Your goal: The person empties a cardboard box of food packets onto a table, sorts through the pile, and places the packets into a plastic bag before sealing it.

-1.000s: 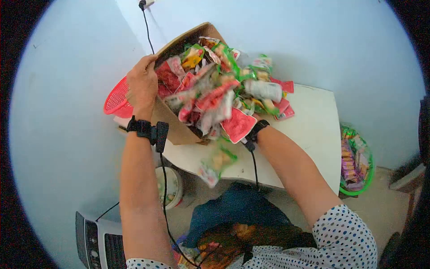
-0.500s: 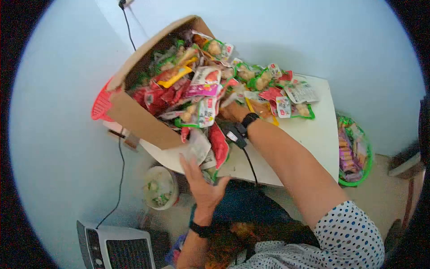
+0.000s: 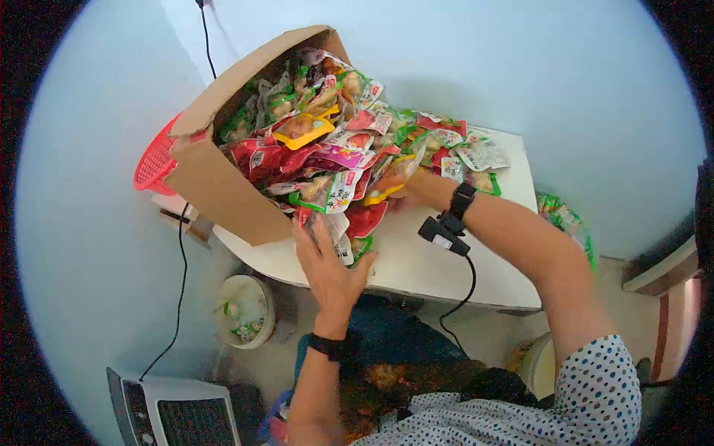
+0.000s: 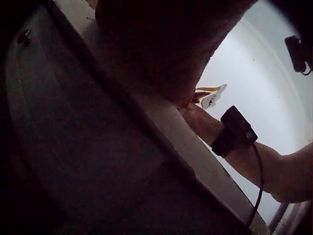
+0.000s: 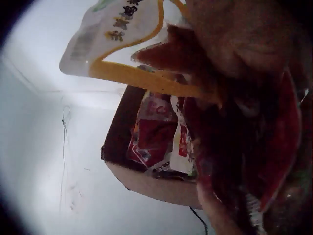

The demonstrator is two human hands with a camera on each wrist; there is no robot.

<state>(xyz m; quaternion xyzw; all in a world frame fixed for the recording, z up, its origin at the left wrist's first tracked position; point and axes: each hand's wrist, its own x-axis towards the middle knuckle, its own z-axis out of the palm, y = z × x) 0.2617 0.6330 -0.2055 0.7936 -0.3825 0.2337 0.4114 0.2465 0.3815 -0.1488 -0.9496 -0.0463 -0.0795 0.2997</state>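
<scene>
A cardboard box [image 3: 230, 193] lies tipped on its side on the white table [image 3: 476, 260], and snack packets [image 3: 297, 160] spill from its mouth to the right. At the table's front edge my left hand [image 3: 331, 271], fingers spread and straight, touches the lowest packets below the box. My right hand [image 3: 409, 192] is at the right side of the heap, partly hidden by a yellow-edged packet [image 3: 390, 178]. The right wrist view has this packet [image 5: 132, 78] beside the hand [image 5: 239, 34], with red packets below; how the fingers lie is unclear.
Behind the box is a red basket [image 3: 158, 160]. On the floor stand a white bucket [image 3: 249, 312], a grey appliance [image 3: 178, 409] at lower left and a green basket of packets [image 3: 569, 223] at right. A cable hangs from the right wrist camera [image 3: 444, 236].
The left hand has left the box's upper edge and come down to the front packets. The box has tilted further and shifted left, more packets lie spilled, and the right hand is clearer of them.
</scene>
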